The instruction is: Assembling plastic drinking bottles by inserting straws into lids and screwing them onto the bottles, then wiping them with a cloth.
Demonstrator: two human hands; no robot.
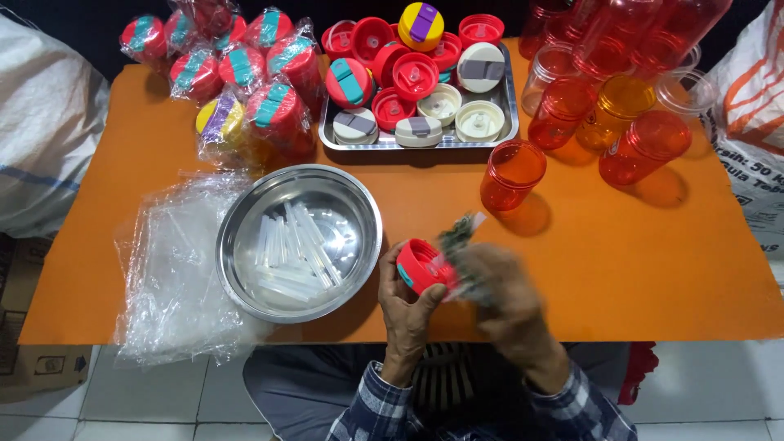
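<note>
Orange table (621, 269) spreads under me, white sacks at nine and three o'clock. At ten o'clock sits a steel bowl (245, 269) of clear straws (290, 245). My left hand (406, 306) grips a red lid (420, 265) at centre; right hand (502, 286) is blurred, fingers pinching something unclear against it. Fitting seems underway; next needs steady alignment.

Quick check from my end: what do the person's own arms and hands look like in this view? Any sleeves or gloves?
Both hands are bare, with no gloves. The left hand shows sharply; the right hand is blurred, so rings or other small details cannot be told. Both forearms wear long plaid sleeves in blue, white and dark checks, with the cuffs ending at the wrists.
</note>
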